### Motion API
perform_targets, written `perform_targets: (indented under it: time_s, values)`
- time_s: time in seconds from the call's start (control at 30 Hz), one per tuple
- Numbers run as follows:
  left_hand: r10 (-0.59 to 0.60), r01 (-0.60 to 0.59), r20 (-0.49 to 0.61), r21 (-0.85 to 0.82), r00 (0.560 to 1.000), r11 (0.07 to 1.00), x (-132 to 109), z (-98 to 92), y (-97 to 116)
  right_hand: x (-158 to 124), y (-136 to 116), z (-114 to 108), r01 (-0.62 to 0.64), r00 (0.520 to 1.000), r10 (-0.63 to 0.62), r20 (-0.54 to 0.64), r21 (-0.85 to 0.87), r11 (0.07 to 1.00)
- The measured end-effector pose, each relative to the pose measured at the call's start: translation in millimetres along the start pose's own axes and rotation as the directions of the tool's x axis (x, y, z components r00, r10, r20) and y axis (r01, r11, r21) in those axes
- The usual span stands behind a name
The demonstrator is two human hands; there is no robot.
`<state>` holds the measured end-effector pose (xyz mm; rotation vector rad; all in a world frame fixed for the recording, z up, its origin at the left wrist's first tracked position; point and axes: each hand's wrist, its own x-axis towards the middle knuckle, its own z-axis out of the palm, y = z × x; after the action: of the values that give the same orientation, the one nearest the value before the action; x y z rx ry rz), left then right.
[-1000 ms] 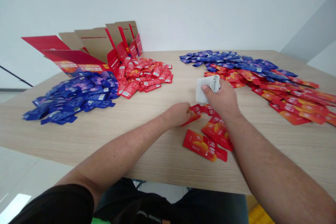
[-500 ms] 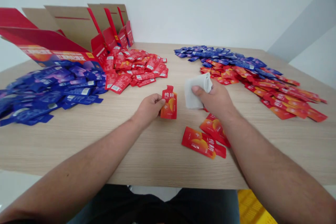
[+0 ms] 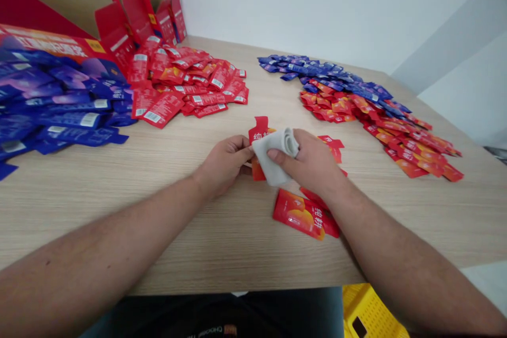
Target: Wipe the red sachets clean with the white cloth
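Pale wood grain marks the table (image 3: 222, 259); over it the left hand's (image 3: 226, 162) grip is clamped on a red pouch (image 3: 258, 172), lettering partly hidden behind a white cloth (image 3: 272, 161) pinched in the right hand's (image 3: 317, 163) grip. Nearer lies another pouch (image 3: 298, 214) lettered 纯耕; beyond, red sachets (image 3: 198, 84) show barcodes; the dark shirt (image 3: 214, 330) reads "CHOOSE".

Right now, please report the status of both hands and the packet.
Left hand gripping red packet. Right hand holding cloth, hiding part of packet. Loose packets nearby on table.

Red-orange pouch (image 3: 258, 171), whitish cloth (image 3: 272, 165), blue packets (image 3: 67, 100)
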<state>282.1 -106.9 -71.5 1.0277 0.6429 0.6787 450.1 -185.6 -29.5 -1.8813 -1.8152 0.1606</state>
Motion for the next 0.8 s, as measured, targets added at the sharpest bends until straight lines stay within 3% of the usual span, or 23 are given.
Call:
perform_targets:
  time_s: [0.07,0.17,0.3,0.43,0.57,0.7,0.8]
  values:
    - [-0.014,0.014,0.021,0.002,1.000,1.000,-1.3,1.0,1.0,0.1,0.6,-1.2,-0.018,1.000,0.018,-0.019,0.012,1.000]
    - [0.003,-0.002,0.023,-0.017,1.000,1.000,-2.6,1.1,1.5,0.1,1.6,-2.3,0.079,0.990,-0.085,0.111,0.055,0.995]
    - [-0.028,0.029,0.035,-0.035,0.999,0.999,-2.7,0.7,2.2,0.2,2.8,-3.5,0.023,0.999,-0.024,-0.044,-0.012,1.000]
    - [-0.007,0.009,0.031,-0.054,0.999,0.999,-3.1,0.2,2.2,-1.1,1.0,-3.3,0.110,0.990,-0.110,0.084,0.007,0.994]
    - [-0.037,0.043,0.068,-0.085,0.997,0.995,-3.4,-1.2,2.4,-1.9,-0.6,-2.8,0.037,0.999,-0.037,-0.024,-0.002,0.999]
    - [-0.029,0.034,0.050,-0.106,0.998,0.994,-3.4,-1.2,3.9,-1.2,0.4,-2.2,0.111,0.991,-0.112,0.078,0.017,0.994]
    - [-0.046,0.054,0.069,-0.120,0.997,0.991,-3.5,-0.8,5.7,-0.5,1.8,-0.3,0.050,0.998,-0.051,-0.033,-0.013,0.999]
